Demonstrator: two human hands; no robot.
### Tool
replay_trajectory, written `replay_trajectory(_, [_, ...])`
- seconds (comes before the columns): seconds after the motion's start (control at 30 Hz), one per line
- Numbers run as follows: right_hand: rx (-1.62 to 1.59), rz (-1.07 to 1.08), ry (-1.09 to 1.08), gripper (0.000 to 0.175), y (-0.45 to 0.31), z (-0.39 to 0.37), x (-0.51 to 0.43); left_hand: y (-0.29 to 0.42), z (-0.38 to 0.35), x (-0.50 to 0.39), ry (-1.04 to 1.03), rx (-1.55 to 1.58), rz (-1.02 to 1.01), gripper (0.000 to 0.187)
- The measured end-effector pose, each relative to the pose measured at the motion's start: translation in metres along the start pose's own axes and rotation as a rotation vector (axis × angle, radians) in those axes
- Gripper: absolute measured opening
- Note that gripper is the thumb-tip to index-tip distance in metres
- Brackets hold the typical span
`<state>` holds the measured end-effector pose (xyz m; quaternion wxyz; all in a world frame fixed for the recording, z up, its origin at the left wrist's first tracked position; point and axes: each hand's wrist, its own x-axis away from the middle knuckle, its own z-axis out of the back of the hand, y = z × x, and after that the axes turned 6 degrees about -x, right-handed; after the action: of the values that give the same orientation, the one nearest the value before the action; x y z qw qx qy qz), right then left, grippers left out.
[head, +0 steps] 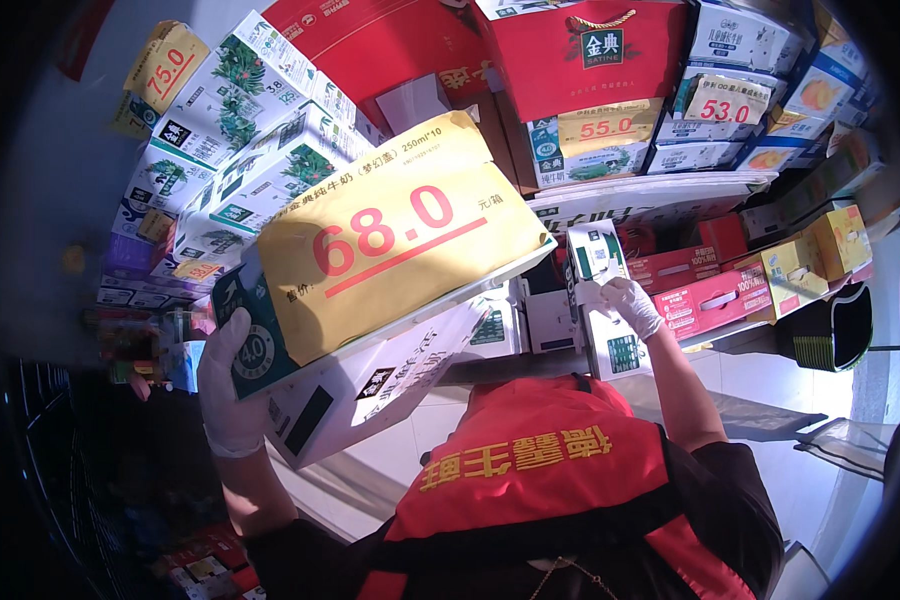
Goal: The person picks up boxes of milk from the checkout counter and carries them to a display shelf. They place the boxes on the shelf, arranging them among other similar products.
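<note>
My left hand [229, 390], in a white glove, grips the near left end of a green-and-white Satine milk carton [253, 349]. A large yellow price sign [397, 225] with red figures covers most of that carton's face. Directly below it is another white milk carton [367, 390], tilted like the one above; whether my fingers also hold this one is hidden. On the right, my gloved right hand [634, 304] is closed at the handle of an upright, narrow white milk carton [619, 352].
White milk cartons [232, 97] with price tags are stacked at left. Red gift boxes [585, 60] stand at the back. Red juice-style cartons [712, 300] and yellow cartons [791, 274] line the right. A dark green-rimmed bin [829, 330] stands on the tiled floor [727, 382].
</note>
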<state>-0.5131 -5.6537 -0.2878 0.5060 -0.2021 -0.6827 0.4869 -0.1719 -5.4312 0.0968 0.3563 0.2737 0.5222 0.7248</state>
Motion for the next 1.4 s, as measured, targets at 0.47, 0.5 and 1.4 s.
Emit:
replay_trajectory(0.47, [-0.827, 0.177, -0.474, 0.052, -0.211, -0.042, 0.128, 0.014, -0.029, -0.036, -0.306, -0.133, -0.119, 0.038])
replay_trajectory(0.5, [-0.811, 0.196, -0.428, 0.049, -0.215, -0.039, 0.129, 0.015, -0.033, -0.043, -0.301, -0.129, -0.121, 0.044])
replay_trajectory(1.4, [-1.165, 0.901, 0.850, 0.037, 0.004, 0.154, 0.343, -0.033, -0.132, -0.306, -0.329, 0.137, -0.181, 0.052])
